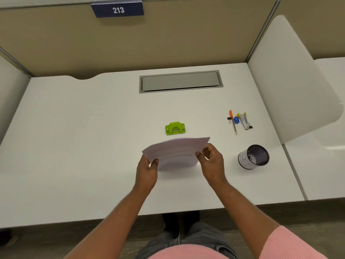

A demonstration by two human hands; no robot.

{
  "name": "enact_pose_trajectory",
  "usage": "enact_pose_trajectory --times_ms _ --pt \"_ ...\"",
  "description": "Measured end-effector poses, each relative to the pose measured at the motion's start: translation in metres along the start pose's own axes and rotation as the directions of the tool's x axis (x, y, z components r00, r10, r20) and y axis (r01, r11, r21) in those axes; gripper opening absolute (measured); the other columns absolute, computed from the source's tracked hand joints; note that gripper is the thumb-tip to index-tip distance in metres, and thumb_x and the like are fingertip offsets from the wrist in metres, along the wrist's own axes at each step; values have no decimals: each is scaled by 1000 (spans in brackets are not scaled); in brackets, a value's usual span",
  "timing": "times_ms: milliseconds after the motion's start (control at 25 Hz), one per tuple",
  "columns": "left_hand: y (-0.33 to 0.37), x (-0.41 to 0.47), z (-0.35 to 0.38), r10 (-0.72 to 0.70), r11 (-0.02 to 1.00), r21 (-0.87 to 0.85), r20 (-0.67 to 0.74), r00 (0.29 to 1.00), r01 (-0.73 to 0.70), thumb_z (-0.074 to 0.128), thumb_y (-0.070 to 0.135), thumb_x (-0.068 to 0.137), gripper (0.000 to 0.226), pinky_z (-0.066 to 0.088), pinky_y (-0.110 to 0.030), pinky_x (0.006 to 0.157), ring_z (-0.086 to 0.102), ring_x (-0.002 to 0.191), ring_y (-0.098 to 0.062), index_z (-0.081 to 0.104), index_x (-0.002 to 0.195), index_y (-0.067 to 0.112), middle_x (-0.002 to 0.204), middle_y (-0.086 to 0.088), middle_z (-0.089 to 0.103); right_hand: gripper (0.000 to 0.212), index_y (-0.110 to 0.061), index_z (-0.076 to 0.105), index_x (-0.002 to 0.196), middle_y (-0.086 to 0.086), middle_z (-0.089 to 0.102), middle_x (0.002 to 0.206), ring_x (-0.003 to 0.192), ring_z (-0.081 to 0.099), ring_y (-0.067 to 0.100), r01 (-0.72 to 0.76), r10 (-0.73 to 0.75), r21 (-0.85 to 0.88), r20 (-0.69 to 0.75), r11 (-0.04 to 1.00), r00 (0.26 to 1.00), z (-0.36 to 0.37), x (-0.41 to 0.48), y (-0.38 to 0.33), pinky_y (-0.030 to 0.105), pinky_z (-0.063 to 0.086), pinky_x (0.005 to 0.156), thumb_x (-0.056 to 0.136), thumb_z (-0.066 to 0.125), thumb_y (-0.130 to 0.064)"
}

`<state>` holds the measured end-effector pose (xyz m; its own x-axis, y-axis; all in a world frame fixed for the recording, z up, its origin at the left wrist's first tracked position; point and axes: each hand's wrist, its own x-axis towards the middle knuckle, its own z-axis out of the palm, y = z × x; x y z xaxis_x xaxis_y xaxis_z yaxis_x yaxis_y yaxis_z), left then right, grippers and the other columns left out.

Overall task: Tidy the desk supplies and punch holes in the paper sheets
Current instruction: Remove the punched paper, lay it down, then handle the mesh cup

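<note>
A stack of white paper sheets [177, 153] is held up off the white desk [84, 146], tilted toward me. My left hand [147, 171] grips its left edge and my right hand [212, 161] pinches its right edge. A green hole punch [175, 128] sits on the desk just beyond the sheets. To the right lies a cluster of supplies: an orange-capped pen [233, 122], a blue sharpener [236, 120], a stapler with yellow trim [244, 121] and black binder clips [229, 119]. A black mesh pen cup [253, 156] stands nearer me, at the right.
A grey cable hatch [180, 81] is set into the desk at the back. Tan partition walls enclose the desk, with a sign reading 213 [118, 9]. A white side divider [291, 81] stands on the right.
</note>
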<state>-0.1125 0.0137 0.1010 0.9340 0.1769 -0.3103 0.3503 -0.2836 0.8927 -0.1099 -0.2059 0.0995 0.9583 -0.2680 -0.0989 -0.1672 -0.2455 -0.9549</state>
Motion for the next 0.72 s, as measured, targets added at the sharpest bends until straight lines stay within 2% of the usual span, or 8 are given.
enact_pose_trajectory --times_ms 80,120,240,360,480,600,720 --pt "-3 -7 7 -13 1000 7 -13 1000 13 47 8 102 35 41 -19 89 58 110 -10 52 135 19 117 8 64 25 -30 66 94 -24 70 86 83 63 -3 -25 25 -9 28 1000 999 -4 -2 6 8 47 73 95 62 -5" --pt "-3 -10 9 2 1000 13 -31 1000 -1 46 7 103 33 40 -21 90 57 111 -13 53 134 17 118 5 63 22 -26 67 97 -22 71 90 85 65 -2 -28 28 -14 34 1000 999 -5 -2 8 8 47 73 96 60 -5" --pt "2 -18 15 39 999 25 -95 995 -37 43 7 104 29 40 -10 82 58 108 -13 56 128 16 111 6 64 26 -29 67 97 -25 71 90 87 64 -5 -3 4 -13 40 1000 999 -12 -5 8 4 45 72 98 57 -5" --pt "6 -26 15 53 999 -6 -137 989 -54 44 11 104 29 41 -1 78 59 104 -5 57 128 21 108 16 64 27 -32 67 98 -23 71 91 89 65 -1 57 -57 9 41 998 998 -19 -6 5 5 45 72 97 58 -7" --pt "5 -33 18 28 998 -43 -136 990 -34 44 14 104 34 42 -14 90 58 110 -3 53 135 23 119 12 64 28 -35 65 99 -24 70 93 90 65 0 103 -101 -29 68 994 993 -24 -11 10 7 46 74 96 59 -8" --pt "-4 -43 25 18 998 -58 -95 995 -24 42 14 105 38 43 -22 96 56 117 -8 49 141 23 127 7 61 26 -34 64 107 -23 70 101 97 65 1 44 -31 -89 139 995 990 -25 -20 20 15 51 80 97 58 -10" --pt "-10 -40 23 3 999 -44 -74 997 -6 41 15 106 36 43 -27 102 55 121 -10 49 141 23 129 6 61 24 -29 65 106 -23 70 98 92 65 3 23 -7 -130 119 991 993 -21 -22 26 18 52 75 99 55 -9"
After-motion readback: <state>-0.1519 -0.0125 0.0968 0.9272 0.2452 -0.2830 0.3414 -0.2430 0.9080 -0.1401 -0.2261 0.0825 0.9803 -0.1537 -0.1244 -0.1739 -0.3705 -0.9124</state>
